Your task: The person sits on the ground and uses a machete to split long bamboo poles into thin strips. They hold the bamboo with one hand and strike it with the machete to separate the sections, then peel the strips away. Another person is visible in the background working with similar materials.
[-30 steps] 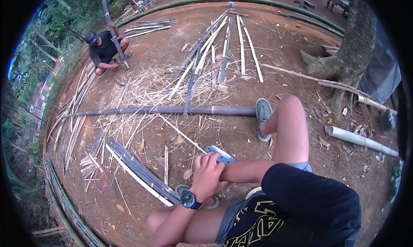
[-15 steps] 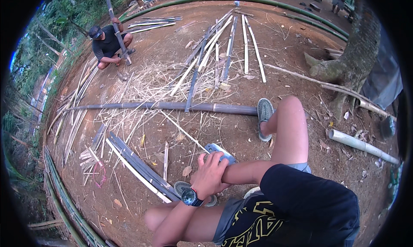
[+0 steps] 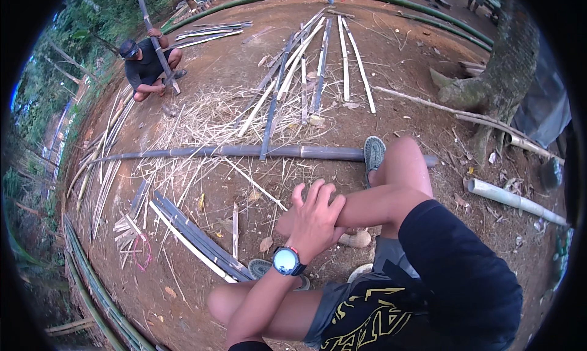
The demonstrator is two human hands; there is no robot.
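My left hand (image 3: 315, 219), with a watch (image 3: 285, 261) on its wrist, lies across my right wrist, its fingers apart and slightly bent. My right forearm crosses from the right beneath it. Only a bit of my right hand (image 3: 284, 224) shows left of the left fingers; its own fingers are hidden. Below the right forearm a tan, rounded piece (image 3: 355, 238) like a wooden handle end sticks out; what it belongs to is hidden. A thin pale bamboo strip (image 3: 255, 184) on the ground points toward my hands. Dark and pale bamboo slats (image 3: 195, 238) lie left of them.
A long dark bamboo pole (image 3: 244, 150) lies across the ground, ending by my right foot. Shavings (image 3: 208, 115) and split bamboo slats (image 3: 296, 76) lie beyond. A co-worker (image 3: 147, 66) squats far left, holding a bamboo pole (image 3: 153, 36). A tree trunk (image 3: 510, 70) stands right, near a pale bamboo piece (image 3: 513, 201).
The blue-grey, blade-like metal piece beside my hands has gone from sight. My right arm has shifted and the tan handle-like end now shows below it. Both hands moved slightly up and right.
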